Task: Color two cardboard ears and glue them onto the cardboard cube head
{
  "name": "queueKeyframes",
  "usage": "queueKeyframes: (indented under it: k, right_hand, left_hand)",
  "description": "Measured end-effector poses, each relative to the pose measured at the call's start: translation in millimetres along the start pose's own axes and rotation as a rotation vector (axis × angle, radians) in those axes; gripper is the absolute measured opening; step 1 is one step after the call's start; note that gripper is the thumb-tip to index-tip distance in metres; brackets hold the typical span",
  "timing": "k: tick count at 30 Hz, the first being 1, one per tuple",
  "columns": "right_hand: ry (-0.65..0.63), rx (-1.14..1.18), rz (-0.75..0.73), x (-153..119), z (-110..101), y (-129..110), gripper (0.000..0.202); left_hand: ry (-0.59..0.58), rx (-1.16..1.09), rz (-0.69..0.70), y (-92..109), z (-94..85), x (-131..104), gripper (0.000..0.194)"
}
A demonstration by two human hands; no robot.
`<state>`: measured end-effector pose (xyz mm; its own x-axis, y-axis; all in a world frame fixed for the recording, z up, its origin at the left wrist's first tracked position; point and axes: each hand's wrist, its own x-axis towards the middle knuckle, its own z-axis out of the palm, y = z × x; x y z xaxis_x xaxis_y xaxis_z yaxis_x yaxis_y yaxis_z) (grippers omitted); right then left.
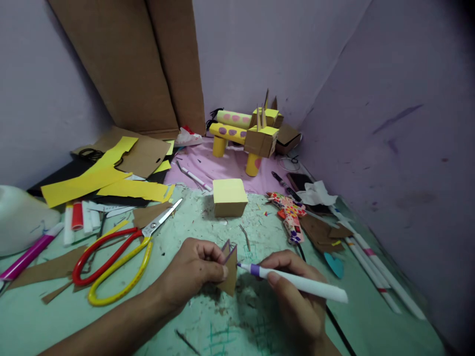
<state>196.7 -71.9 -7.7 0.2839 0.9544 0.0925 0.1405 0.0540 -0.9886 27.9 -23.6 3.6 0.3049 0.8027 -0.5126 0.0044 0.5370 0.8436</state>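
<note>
My left hand (200,269) pinches a small folded cardboard piece (230,271) between thumb and fingers; purple lines run along its edges. In my right hand (297,291) is a white marker (308,286) with a purple band, its tip at the right edge of the cardboard piece. Whether the tip touches it I cannot tell. Just beyond my hands sits a small cardboard box (229,206) with a yellow top. To the left lie scissors (143,235) with red and yellow handles, blades apart.
Two yellow-tube animal figures (233,131) with cardboard box heads stand at the back. Yellow paper scraps (122,188) and markers (77,216) lie left. At right are a patterned glue gun (291,217), cardboard scraps (322,232) and white markers (371,267). Cardboard sheets (122,64) lean behind.
</note>
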Motion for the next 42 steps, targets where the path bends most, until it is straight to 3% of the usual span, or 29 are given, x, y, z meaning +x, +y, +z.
queueKeyframes:
  k: [8,17,24,29,36,42]
  right_hand:
    - [0.038,-0.027,-0.011,0,5,0,0.017]
    - [-0.035,-0.026,-0.001,1,-1,-3,0.013]
    - [0.019,0.021,0.041,0,3,1,0.016]
    - [-0.014,-0.082,-0.001,1,0,-4,0.014]
    - [-0.122,-0.049,0.043,2,-2,-9,0.013]
    - [-0.024,0.123,0.033,0,-3,-1,0.015]
  left_hand:
    - [-0.010,-0.004,0.008,1,-0.8,1,0.008]
    - [-0.009,-0.009,0.007,2,0.6,0,0.008]
    - [-0.009,0.005,0.008,2,0.9,-1,0.009]
    - [0.000,0.007,0.010,6,1.4,-2,0.009]
    - [0.010,0.005,0.011,7,2.0,-3,0.009]
    - [0.012,-0.003,0.005,2,-0.5,0,0.011]
